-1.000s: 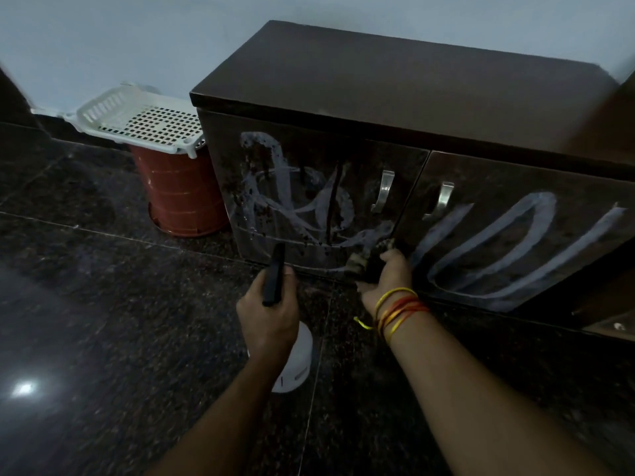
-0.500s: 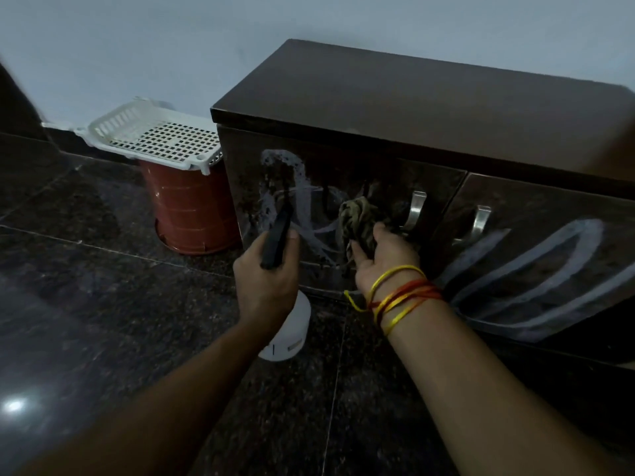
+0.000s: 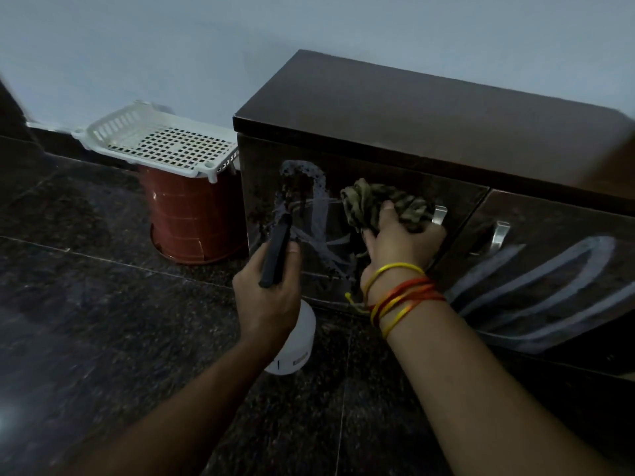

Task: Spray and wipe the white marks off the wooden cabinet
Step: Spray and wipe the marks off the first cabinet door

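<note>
Head view: dark wooden cabinet (image 3: 429, 132) stands against a pale wall (image 3: 240, 36), its left edge just beside a red-brown bucket (image 3: 185, 221) that carries a white perforated tray (image 3: 161, 142). Right hand (image 3: 402, 242) has its fingers curled round a bunched olive cloth (image 3: 381, 204), pressed to the left door near that door's metal handle (image 3: 438, 214). White marks (image 3: 309, 214) on the left door are smeared and partly gone, mostly left of the cloth. Thick white loops (image 3: 549, 280) cover the right door, which has its own handle (image 3: 500, 233) close to the seam between the doors. Left hand (image 3: 271, 297) grips the black head of a spray bottle (image 3: 276, 250), nozzle tip close to the door; white bottle body (image 3: 295, 341) hangs below the hand, over the dark speckled tile floor (image 3: 103, 304). Red and yellow thread bands (image 3: 398, 297) circle the right wrist. Open floor lies left of and below the arms; cabinet top is bare where seen.
</note>
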